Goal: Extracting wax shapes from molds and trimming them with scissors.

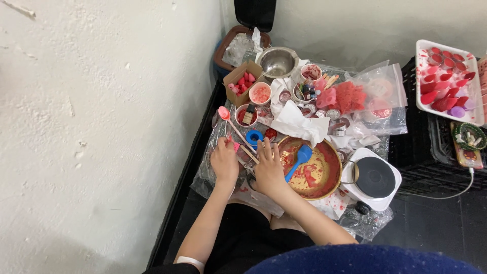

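from above, we see our left hand [224,161] curled, pinching something small and pink, what exactly we cannot tell. our right hand [269,170] lies flat, fingers spread, just beside the red-smeared gold bowl [332,157]; the blue spatula [299,161] inside it slants toward that nearer hand.

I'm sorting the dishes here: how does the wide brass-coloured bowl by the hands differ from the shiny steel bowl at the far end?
The wide brass-coloured bowl is smeared inside with red residue; the shiny steel bowl looks clean. The brass one holds a blue silicone spatula; the steel one holds nothing visible. The brass bowl is larger and beside the right hand; the steel one is beyond it. Both are round metal.
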